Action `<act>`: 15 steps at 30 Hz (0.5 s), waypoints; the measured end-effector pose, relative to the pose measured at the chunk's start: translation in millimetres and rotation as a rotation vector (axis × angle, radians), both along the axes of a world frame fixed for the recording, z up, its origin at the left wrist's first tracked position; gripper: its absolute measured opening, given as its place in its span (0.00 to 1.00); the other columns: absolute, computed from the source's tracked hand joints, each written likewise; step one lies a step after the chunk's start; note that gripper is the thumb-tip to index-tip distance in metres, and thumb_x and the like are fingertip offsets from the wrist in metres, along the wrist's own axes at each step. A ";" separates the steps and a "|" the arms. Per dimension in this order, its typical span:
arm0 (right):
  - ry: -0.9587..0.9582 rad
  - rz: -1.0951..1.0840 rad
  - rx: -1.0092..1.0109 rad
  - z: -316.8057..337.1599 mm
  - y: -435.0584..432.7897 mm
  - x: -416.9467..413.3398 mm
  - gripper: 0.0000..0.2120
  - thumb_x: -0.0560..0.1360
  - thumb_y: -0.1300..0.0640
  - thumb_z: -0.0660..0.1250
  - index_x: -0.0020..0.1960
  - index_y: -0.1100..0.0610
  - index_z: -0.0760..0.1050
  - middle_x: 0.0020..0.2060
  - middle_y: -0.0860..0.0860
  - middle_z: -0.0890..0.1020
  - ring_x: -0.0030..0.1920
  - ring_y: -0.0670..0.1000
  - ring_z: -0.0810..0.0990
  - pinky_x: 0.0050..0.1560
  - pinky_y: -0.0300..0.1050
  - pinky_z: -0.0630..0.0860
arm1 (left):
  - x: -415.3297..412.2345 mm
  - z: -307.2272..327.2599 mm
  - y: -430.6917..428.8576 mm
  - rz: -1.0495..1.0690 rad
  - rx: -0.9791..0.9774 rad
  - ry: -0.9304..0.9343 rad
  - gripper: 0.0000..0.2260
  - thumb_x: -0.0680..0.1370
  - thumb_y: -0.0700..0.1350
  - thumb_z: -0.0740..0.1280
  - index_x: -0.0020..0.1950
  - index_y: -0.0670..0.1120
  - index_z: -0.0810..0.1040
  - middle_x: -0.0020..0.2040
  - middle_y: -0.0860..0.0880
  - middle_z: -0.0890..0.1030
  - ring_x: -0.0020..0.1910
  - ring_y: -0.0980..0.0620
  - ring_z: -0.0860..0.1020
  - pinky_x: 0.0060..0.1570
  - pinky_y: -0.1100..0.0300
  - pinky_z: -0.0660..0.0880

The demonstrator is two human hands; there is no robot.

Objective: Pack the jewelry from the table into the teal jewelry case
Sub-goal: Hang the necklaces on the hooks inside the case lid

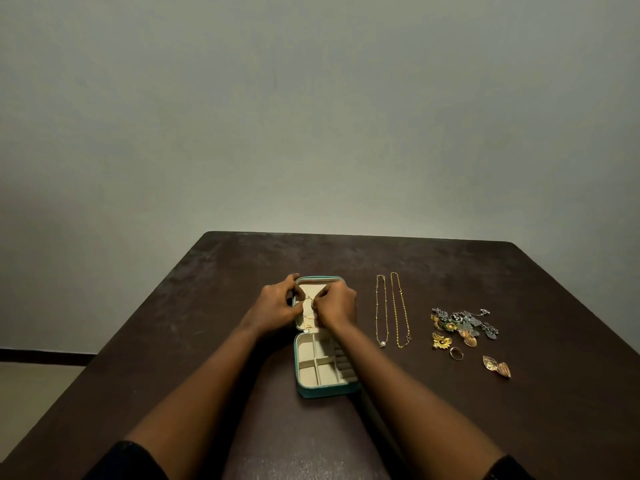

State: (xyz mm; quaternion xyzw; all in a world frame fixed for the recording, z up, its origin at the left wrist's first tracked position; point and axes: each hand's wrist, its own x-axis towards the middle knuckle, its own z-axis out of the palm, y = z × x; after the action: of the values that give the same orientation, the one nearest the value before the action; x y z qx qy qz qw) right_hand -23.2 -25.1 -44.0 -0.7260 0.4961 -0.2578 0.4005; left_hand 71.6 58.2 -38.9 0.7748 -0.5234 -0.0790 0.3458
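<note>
— How is the chain held?

— By the left hand (277, 306), fingers curled, a fine gold chain (307, 315) is pinched over the lid half of the open teal jewelry case (325, 389); its other side is pinched by the right hand (337, 304).

— And its handling?

— It is judged light, limp and easily tangled, and best taken near the clasp. A pearl-drop necklace (382, 310) and an earring cluster (462, 322) are left on the table (207, 323).
</note>
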 end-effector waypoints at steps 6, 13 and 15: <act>-0.021 0.019 0.077 -6.6 -8.7 -1.7 0.07 0.68 0.64 0.64 0.40 0.62 0.82 0.40 0.62 0.84 0.40 0.62 0.84 0.42 0.56 0.82 | -16.5 1.0 6.6 0.060 -0.123 0.284 0.18 0.72 0.35 0.66 0.60 0.49 0.71 0.54 0.53 0.77 0.53 0.56 0.77 0.52 0.67 0.71; 0.032 0.070 -0.021 23.9 2.0 -31.4 0.11 0.73 0.64 0.64 0.51 0.61 0.82 0.50 0.60 0.83 0.54 0.59 0.81 0.53 0.46 0.78 | -18.0 -1.8 -0.9 0.265 -0.180 0.712 0.25 0.73 0.38 0.65 0.68 0.50 0.65 0.58 0.44 0.78 0.53 0.47 0.78 0.58 0.47 0.75; 0.015 0.051 -0.030 23.8 -0.3 -33.2 0.12 0.73 0.66 0.61 0.50 0.63 0.82 0.49 0.62 0.83 0.52 0.61 0.81 0.52 0.48 0.79 | -8.6 -10.2 -6.7 0.333 -0.137 0.758 0.27 0.71 0.41 0.66 0.69 0.50 0.64 0.59 0.40 0.77 0.52 0.45 0.79 0.56 0.45 0.77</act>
State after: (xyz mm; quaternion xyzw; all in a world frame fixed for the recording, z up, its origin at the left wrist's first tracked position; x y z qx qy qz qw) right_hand -56.5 -25.4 -20.2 -0.7463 0.4764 -0.2494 0.3923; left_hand 63.0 51.5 -49.1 0.7400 -0.2308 -0.2665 0.5728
